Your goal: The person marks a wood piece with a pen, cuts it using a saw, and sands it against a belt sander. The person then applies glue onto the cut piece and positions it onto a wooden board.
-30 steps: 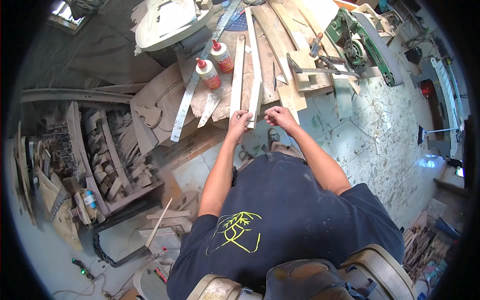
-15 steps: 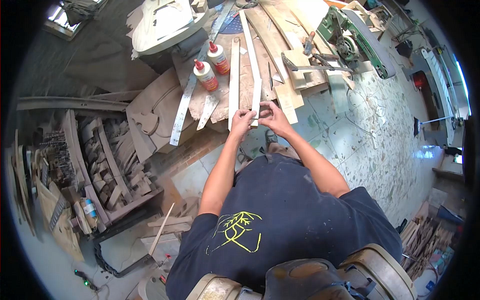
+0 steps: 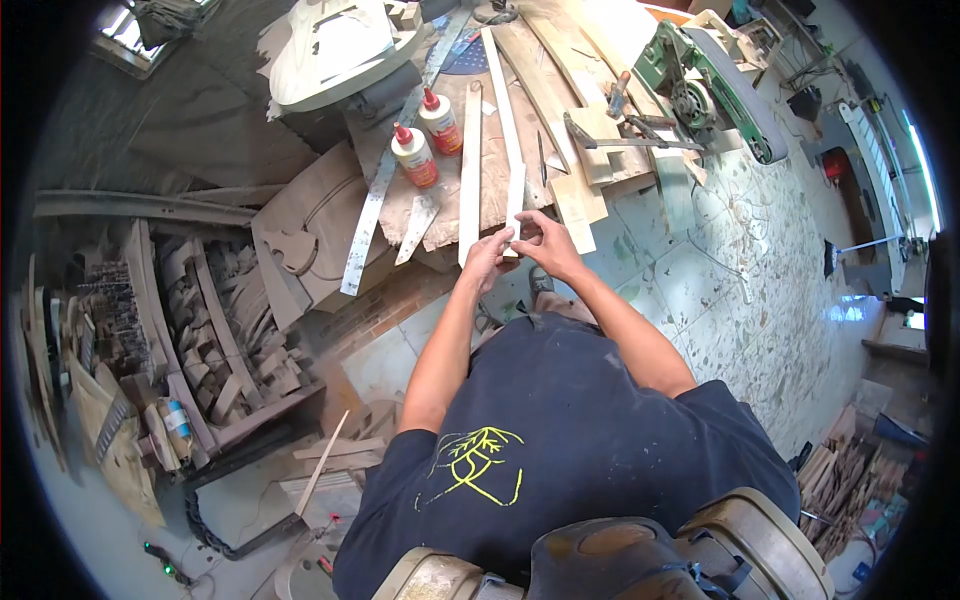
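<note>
My left hand [image 3: 488,258] is closed at the near end of a pale angled wooden strip [image 3: 516,190], its fingertips on the strip's left side. On the other side, my right hand [image 3: 547,245] pinches the same end between thumb and fingers. Left of it, a straight wooden strip [image 3: 470,170] lies on the workbench [image 3: 448,205], its near end beside my left hand. Two white glue bottles with red caps, one nearer [image 3: 415,160] and one farther [image 3: 440,122], stand on the bench to the left.
A black clamp [image 3: 640,143] lies across boards at the right of the bench. Behind it is a green belt sander [image 3: 715,90]. A guitar-shaped wooden body [image 3: 345,60] is at the back left. A rack of wood scraps [image 3: 225,330] stands at the left.
My right hand has moved left from beside the strip and closed on its near end. My left hand has stayed near that end, shifting slightly lower.
</note>
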